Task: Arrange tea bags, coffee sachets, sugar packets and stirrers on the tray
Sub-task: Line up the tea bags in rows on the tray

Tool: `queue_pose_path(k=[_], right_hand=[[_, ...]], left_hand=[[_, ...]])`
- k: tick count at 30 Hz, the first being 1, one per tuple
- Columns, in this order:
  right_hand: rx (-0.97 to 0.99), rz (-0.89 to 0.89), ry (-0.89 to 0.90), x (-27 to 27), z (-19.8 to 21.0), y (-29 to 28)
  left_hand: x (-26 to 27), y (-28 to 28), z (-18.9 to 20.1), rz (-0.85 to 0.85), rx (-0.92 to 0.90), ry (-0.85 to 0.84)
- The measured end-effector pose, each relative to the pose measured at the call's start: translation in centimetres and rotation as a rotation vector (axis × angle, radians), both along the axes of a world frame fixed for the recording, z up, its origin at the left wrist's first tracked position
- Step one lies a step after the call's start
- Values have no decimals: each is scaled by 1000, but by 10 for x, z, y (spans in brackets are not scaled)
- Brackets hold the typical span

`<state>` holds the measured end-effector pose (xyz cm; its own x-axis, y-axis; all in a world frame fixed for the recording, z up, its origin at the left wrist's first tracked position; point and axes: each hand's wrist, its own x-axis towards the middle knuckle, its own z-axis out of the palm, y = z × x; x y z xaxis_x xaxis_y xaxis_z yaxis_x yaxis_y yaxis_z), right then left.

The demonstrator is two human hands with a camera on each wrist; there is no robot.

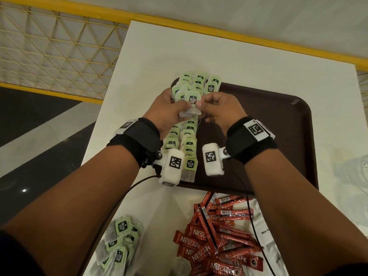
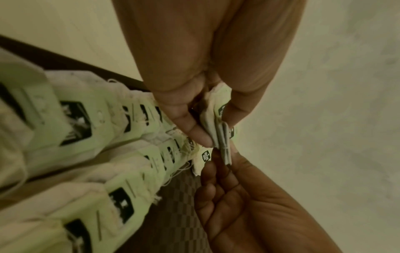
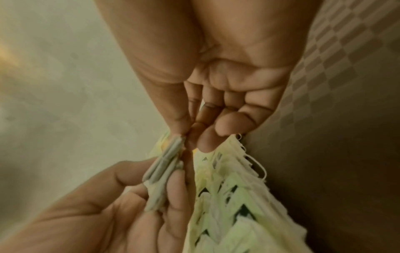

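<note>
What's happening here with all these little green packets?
A person is laying out green-tagged tea bags in rows along the left side of a dark brown plastic tray. The left hand holds a small bunch of tea bags above the rows, and the right hand pinches one of the bunch. Red coffee sachets and more loose tea bags wait on the white table.

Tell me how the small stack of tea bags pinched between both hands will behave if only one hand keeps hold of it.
The stack of tea bags is probably light and floppy: thin paper pouches, edges fanning apart between the left hand and right hand. Bags may slide loose, since nothing binds them. Loose strings could snag the rows on the tray.
</note>
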<state>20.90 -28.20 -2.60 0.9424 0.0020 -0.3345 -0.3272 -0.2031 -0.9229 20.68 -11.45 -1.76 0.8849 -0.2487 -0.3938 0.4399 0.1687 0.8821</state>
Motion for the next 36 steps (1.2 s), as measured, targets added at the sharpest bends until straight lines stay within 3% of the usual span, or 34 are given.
queue_pose_path(k=[3,10,20,27,36], right_hand=[[-19,-46,5,2,-3,-7],[-255,-189,11,18,-20,-29],[-563,-166,41,41,-25,-29],[-575,-234,48,40,-25,-31],[-533,-159,8,46,-24,-25]], left_hand=[[0,-2,2,-4,-68,27],[1,2,-4,60,39,31],[3,9,-7,46,62,-6],[3,9,-9,50,72,-19],[-2,10,-8,52,65,-22]])
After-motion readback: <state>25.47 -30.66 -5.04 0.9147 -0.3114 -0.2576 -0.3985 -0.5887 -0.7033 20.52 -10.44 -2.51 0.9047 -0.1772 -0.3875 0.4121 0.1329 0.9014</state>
